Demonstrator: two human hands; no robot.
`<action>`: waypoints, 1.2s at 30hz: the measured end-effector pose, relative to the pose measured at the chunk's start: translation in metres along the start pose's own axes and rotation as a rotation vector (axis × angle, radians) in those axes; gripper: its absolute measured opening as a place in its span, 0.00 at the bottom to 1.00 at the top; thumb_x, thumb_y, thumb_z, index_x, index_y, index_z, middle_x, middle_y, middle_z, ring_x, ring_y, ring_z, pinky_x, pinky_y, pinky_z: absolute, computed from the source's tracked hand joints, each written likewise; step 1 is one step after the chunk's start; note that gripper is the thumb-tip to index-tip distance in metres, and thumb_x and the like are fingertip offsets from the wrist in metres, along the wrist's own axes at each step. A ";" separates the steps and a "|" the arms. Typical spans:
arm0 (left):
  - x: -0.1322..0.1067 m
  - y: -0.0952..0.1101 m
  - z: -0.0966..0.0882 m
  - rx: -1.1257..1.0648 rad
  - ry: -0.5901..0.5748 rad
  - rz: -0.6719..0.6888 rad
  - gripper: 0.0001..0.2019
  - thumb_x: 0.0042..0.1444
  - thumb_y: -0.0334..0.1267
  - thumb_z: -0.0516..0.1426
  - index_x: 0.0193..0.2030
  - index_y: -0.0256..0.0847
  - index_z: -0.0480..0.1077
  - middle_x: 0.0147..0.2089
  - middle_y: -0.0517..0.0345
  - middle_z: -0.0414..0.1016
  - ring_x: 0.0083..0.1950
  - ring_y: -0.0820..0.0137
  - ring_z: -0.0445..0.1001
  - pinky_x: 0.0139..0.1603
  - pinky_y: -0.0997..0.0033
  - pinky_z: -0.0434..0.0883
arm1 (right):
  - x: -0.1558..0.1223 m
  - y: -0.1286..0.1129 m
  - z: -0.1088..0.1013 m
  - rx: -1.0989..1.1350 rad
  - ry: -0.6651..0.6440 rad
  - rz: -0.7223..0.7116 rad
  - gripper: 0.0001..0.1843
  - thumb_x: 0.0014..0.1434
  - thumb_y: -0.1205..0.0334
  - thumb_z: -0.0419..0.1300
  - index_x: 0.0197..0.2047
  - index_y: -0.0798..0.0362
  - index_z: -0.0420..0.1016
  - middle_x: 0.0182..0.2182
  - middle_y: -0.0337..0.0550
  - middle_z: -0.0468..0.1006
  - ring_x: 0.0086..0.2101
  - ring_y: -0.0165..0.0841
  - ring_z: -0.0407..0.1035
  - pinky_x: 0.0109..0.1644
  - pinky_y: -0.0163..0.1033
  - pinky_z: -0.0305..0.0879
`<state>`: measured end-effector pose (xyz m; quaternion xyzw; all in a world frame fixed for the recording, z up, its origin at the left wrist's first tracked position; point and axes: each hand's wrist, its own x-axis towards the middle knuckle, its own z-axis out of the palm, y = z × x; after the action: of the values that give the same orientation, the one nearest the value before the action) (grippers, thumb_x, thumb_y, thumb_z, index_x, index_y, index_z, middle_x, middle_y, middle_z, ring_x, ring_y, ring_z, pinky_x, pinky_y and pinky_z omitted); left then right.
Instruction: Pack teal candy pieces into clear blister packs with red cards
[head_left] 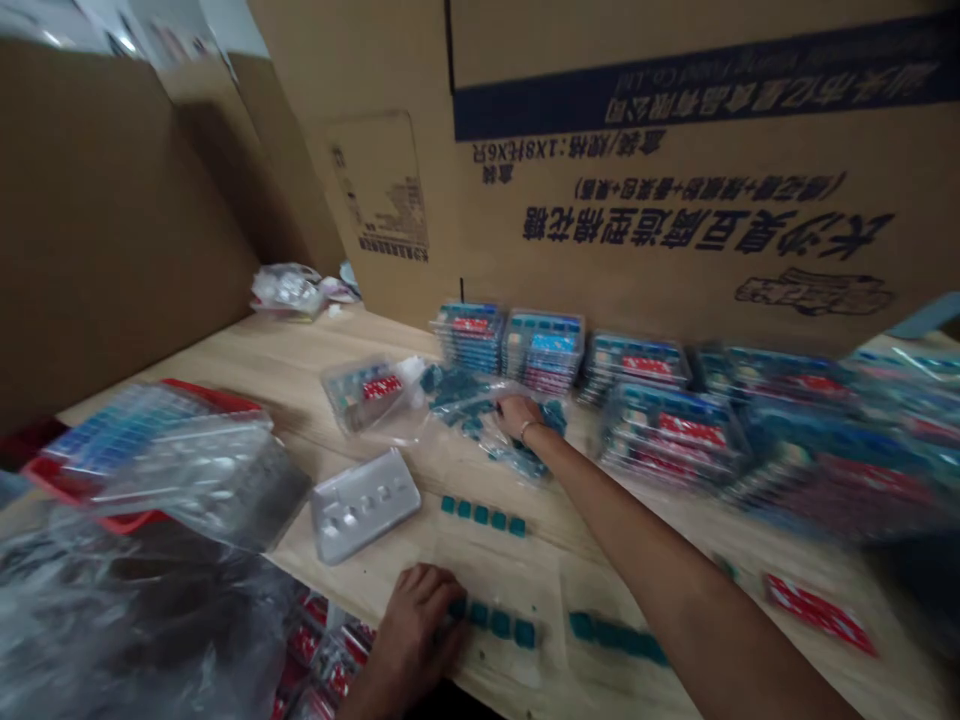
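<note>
My left hand (418, 620) lies at the near edge of the wooden table (315, 350), its curled fingers at the end of a row of small teal pieces (495, 624). My right hand (520, 415), with a bracelet on the wrist, rests on a clear plastic bag of teal pieces (469, 410). Its fingertips are hidden by the bag. A shorter teal row (481, 515) lies between my hands, and a blurred teal row (615, 638) lies right of my left hand.
Stacks of blister packs with red labels (671, 435) line the table's far side against a printed cardboard carton (675, 170). A silver-grey moulded tray (365, 505) and a red tray (75, 480) lie left, beside crumpled clear plastic (112, 620).
</note>
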<state>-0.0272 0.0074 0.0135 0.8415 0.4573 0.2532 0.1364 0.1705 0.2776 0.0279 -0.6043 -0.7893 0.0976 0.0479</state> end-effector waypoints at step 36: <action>-0.008 0.086 -0.007 -1.263 0.296 -0.676 0.12 0.39 0.37 0.65 0.30 0.39 0.68 0.25 0.65 0.73 0.28 0.74 0.73 0.33 0.73 0.71 | -0.289 -0.073 0.001 1.426 -0.115 0.044 0.10 0.45 0.61 0.63 0.33 0.53 0.76 0.26 0.37 0.79 0.27 0.30 0.74 0.32 0.36 0.71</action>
<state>0.0250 -0.0464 0.0564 0.3721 0.4726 0.5238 0.6032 0.1776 -0.0196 0.0544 -0.4354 -0.5223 0.6225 0.3876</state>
